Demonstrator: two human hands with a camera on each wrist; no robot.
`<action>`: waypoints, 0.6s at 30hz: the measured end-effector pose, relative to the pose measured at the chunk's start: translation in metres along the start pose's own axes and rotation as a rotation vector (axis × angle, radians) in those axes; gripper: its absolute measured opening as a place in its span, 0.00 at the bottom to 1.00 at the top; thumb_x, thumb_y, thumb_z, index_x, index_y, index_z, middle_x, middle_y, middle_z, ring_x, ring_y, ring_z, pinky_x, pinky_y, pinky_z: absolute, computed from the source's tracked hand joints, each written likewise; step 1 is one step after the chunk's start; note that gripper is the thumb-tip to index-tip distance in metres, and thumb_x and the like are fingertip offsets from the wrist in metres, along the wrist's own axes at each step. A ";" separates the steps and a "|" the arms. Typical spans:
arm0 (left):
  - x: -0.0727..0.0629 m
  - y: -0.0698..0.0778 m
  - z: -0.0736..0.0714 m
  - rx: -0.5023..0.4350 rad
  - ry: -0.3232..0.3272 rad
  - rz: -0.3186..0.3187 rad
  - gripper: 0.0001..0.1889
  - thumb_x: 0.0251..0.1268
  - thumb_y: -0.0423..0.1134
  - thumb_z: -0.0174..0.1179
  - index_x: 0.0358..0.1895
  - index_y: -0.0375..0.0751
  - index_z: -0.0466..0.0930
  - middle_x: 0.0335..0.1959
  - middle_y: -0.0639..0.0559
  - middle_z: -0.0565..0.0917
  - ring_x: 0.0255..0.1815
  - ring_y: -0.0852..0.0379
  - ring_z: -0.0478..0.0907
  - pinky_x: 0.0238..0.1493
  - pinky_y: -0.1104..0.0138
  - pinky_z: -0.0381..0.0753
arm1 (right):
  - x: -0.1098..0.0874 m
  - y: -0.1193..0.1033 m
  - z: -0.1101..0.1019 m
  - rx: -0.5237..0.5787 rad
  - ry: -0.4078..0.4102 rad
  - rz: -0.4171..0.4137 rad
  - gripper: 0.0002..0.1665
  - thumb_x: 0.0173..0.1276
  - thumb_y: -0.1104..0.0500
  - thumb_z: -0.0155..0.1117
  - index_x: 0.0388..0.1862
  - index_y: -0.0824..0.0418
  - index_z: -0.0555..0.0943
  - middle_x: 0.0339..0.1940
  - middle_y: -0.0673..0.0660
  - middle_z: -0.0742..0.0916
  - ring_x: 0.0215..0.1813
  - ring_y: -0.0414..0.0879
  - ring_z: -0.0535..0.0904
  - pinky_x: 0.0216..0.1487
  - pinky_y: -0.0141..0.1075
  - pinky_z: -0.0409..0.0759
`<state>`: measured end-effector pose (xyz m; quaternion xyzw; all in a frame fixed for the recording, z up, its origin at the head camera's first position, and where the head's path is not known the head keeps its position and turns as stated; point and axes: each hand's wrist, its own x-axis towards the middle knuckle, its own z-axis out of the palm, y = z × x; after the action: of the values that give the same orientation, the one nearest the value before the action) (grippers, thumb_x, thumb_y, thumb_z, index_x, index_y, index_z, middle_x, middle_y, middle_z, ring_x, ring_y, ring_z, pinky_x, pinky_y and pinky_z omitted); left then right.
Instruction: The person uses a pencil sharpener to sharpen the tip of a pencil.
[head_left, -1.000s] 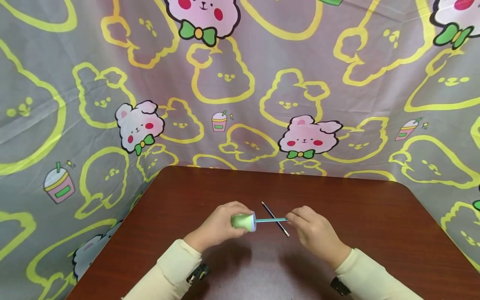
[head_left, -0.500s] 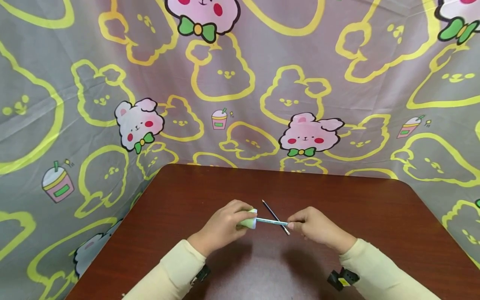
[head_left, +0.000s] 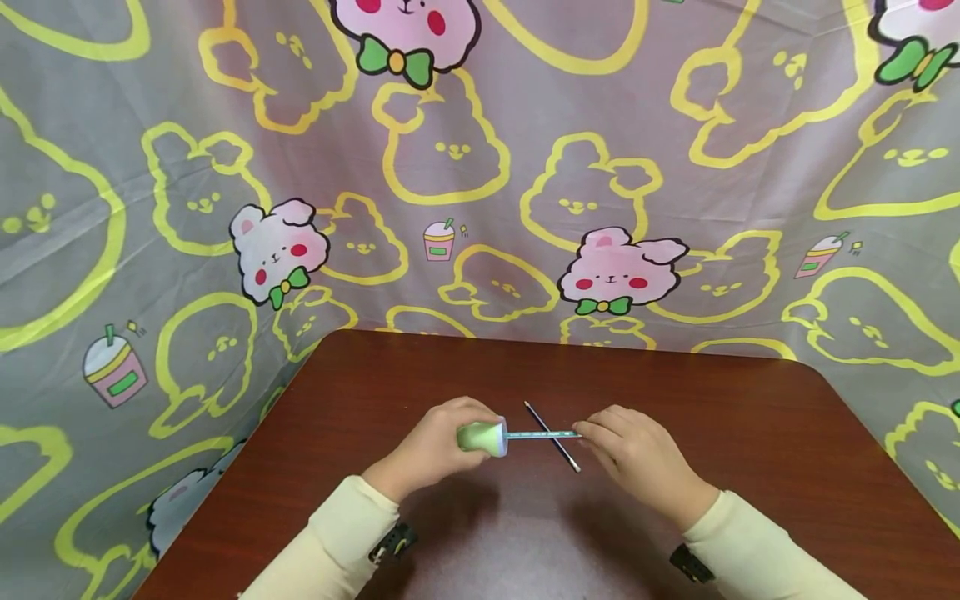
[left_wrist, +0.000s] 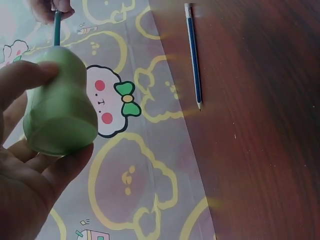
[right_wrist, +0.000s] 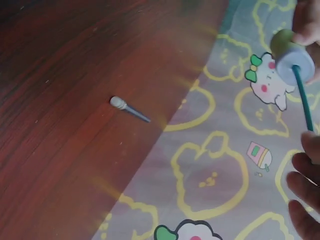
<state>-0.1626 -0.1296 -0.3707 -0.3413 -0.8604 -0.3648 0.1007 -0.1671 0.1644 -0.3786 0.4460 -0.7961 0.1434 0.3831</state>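
My left hand (head_left: 431, 450) grips a green pencil sharpener (head_left: 480, 438) with a narrowed waist and a pale lavender end. That pale end faces right, and a teal patterned pencil (head_left: 534, 435) stands in its hole. At the pencil's other end, my right hand (head_left: 647, 460) pinches it between thumb and fingertips. The pencil's tip is hidden inside the sharpener. In the left wrist view, the thumb lies over the waist of the sharpener (left_wrist: 60, 107) and fingers support it from below. The right wrist view shows the teal pencil (right_wrist: 303, 97) entering the round pale end.
A dark blue pencil (head_left: 566, 454) with a white eraser end lies slantwise on the brown wooden table (head_left: 420, 375), beyond the hands. A grey curtain (head_left: 517, 108) with cartoon bunnies surrounds the table's back and sides. Dark bands circle both wrists.
My right hand rolled over until its thumb showed, then rolled back, still pinching the teal pencil. The left hand turned slightly with the sharpener. The blue pencil stayed in place.
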 end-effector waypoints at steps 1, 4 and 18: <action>0.000 0.000 0.000 -0.019 -0.006 -0.006 0.20 0.46 0.27 0.70 0.48 0.38 0.84 0.46 0.51 0.83 0.46 0.55 0.79 0.47 0.68 0.78 | 0.000 0.000 0.001 -0.013 0.029 -0.031 0.18 0.76 0.54 0.49 0.38 0.62 0.85 0.32 0.50 0.84 0.33 0.44 0.79 0.33 0.38 0.78; 0.001 0.001 -0.002 -0.054 -0.016 -0.009 0.21 0.46 0.28 0.70 0.48 0.37 0.84 0.46 0.50 0.84 0.46 0.55 0.79 0.46 0.68 0.78 | 0.001 -0.001 0.004 -0.022 0.108 -0.075 0.21 0.78 0.56 0.45 0.34 0.62 0.84 0.30 0.50 0.83 0.31 0.44 0.77 0.31 0.37 0.77; -0.002 0.003 0.003 0.219 0.074 0.229 0.20 0.44 0.28 0.72 0.46 0.39 0.86 0.46 0.50 0.82 0.48 0.55 0.78 0.47 0.69 0.79 | 0.009 -0.010 -0.009 0.425 -0.305 0.438 0.05 0.63 0.65 0.65 0.35 0.65 0.86 0.27 0.49 0.85 0.28 0.38 0.76 0.27 0.32 0.76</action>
<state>-0.1586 -0.1268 -0.3722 -0.4105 -0.8461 -0.2674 0.2099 -0.1570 0.1585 -0.3673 0.3505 -0.8734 0.3168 0.1182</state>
